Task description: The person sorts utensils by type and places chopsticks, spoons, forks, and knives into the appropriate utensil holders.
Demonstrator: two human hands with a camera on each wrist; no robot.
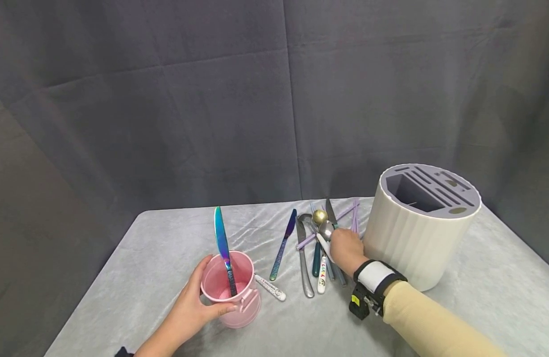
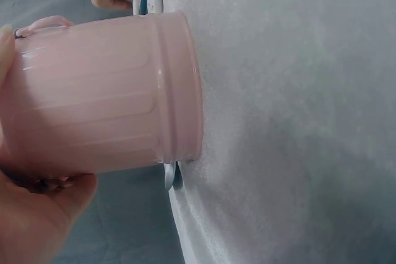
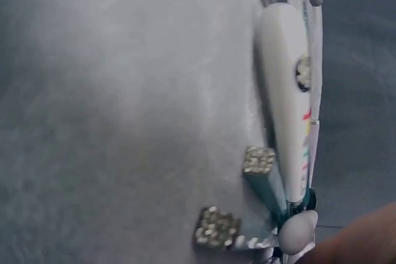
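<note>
A small pink bucket (image 1: pixel 245 317) stands at the table's front left, tilted slightly. My left hand (image 1: pixel 191 302) grips it round the side, thumb at the front near its handle. Inside leans a rainbow-coloured knife (image 1: pixel 221 233), blade up. My right hand (image 1: pixel 347 249) is down at a loose pile of cutlery, fingers curled. A white handle (image 1: pixel 324 246) lies right against it; the same white end (image 3: pixel 297 233) shows close to a finger in the right wrist view. My right fingertips are hidden, so a hold cannot be confirmed. Beside the hand lie a spoon (image 1: pixel 326 229) and a white marker (image 1: pixel 322 275).
A large white utensil holder (image 1: pixel 403 243) with a grey slotted top stands just right of my right hand. Another rainbow knife (image 1: pixel 283 248), a silver knife (image 1: pixel 304 267) and a second white marker (image 1: pixel 271 287) lie between the hands. Purple sticks (image 1: pixel 347 210) lie behind. A grey curtain (image 1: pixel 220 109) hangs beyond the table.
</note>
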